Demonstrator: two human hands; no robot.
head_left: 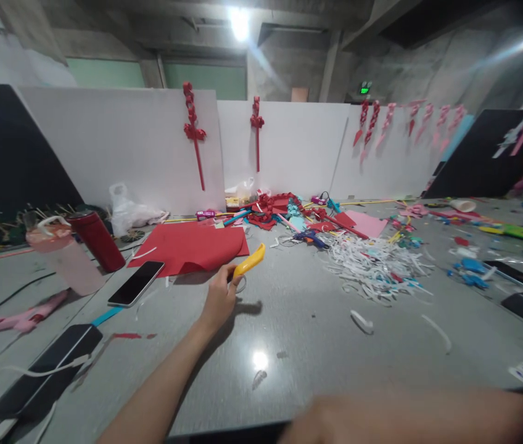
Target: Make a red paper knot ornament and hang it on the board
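Note:
My left hand [221, 297] reaches forward over the grey table, its fingers closed round a slim, slightly curved yellow plastic object [249, 261]. The exact kind of this object is unclear; a thin pale curl [242, 283] shows just under it. Right behind the hand lies a large sheet of red paper [187, 245], its right edge curling up. Low in the view, close to the camera, my right hand [330, 422] is a blur at the table's front edge, and its fingers cannot be made out.
To the left are a phone [137, 283], a red bottle [97, 240], a pink-lidded bottle [65, 256], a pink glue gun [30, 313] and a dark power strip [46, 370] with cables. White paper shreds [377, 265] pile at the right. White boards [284, 148] stand behind.

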